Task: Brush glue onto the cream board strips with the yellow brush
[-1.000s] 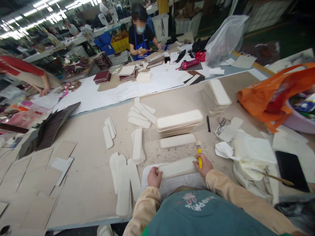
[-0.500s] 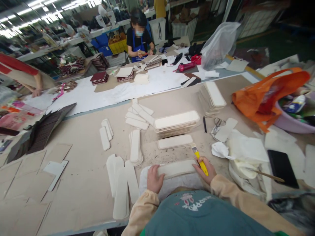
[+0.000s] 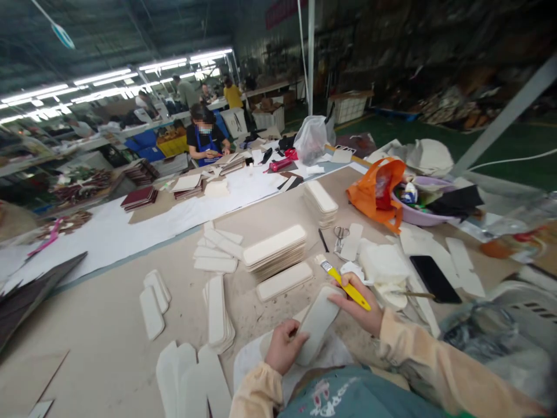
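A long white rounded strip (image 3: 321, 322) is held tilted over a white cloth (image 3: 250, 355) near my body. My left hand (image 3: 284, 346) grips its near left edge between thumb and fingers. At the far end, the thumb of my right hand (image 3: 357, 305) lies on the strip, and the same hand clasps a yellow-handled paintbrush (image 3: 348, 285) with its bristles pointing up and left. Just beyond lies a single rounded strip (image 3: 285, 281), with a tall stack of strips (image 3: 275, 247) behind it.
Fanned strips (image 3: 220, 313) and longer pieces (image 3: 191, 377) lie to the left. At right are scissors (image 3: 341, 234), a phone (image 3: 435, 278), a crumpled white bag (image 3: 383, 264) and an orange bag (image 3: 378, 194). A co-worker (image 3: 204, 139) sits across the table.
Both hands have raised and turned the strip, from lying level across the cloth to a steep slant. The brush stays in my right hand. My view has swung right and up.
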`<action>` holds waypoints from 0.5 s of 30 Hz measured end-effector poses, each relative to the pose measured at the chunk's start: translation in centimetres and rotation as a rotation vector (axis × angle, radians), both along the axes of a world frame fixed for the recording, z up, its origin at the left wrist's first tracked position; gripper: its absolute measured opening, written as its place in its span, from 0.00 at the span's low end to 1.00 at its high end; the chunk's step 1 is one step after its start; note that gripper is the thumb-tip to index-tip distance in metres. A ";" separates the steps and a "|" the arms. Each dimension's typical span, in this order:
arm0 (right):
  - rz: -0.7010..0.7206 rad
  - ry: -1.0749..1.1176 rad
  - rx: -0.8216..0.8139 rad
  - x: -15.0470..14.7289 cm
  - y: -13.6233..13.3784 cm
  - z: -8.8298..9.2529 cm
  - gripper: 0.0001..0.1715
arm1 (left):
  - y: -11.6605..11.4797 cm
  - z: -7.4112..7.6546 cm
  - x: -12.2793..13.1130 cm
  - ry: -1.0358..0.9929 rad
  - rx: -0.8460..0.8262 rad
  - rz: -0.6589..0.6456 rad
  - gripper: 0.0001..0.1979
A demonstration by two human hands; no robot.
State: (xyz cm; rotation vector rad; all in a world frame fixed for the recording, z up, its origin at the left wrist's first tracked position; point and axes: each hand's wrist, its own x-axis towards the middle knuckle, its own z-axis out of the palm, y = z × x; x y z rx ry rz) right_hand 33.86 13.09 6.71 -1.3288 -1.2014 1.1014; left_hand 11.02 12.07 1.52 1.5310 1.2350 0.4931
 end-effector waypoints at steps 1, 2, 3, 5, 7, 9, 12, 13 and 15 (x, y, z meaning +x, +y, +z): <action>-0.022 0.001 0.019 0.1 0.2 0.3 0.21 | -0.1 0.4 0.4 -0.042 -0.033 0.021 0.11; -0.035 0.001 0.040 0.2 0.3 0.6 0.22 | -0.3 0.9 0.7 -0.078 -0.058 0.038 0.11; -0.045 -0.001 0.062 0.4 0.5 1.0 0.22 | -0.4 1.5 1.0 -0.104 -0.070 0.052 0.12; -0.070 -0.009 0.103 0.6 0.7 1.6 0.22 | -0.5 2.6 1.6 -0.133 -0.059 0.071 0.12; -0.101 -0.014 0.133 0.9 1.0 2.4 0.21 | -0.6 3.5 2.1 -0.146 -0.031 0.078 0.12; -0.117 -0.002 0.162 1.2 1.4 3.1 0.22 | -0.7 4.3 2.6 -0.151 -0.006 0.083 0.12; -0.101 0.024 0.184 1.9 1.7 4.1 0.22 | -1.0 4.9 3.3 -0.151 0.022 0.090 0.12; -0.092 0.030 0.179 2.1 1.7 4.3 0.22 | -1.1 5.1 3.5 -0.150 0.028 0.092 0.12; -0.076 0.039 0.156 2.6 1.6 4.7 0.22 | -1.3 5.3 3.9 -0.145 0.039 0.098 0.12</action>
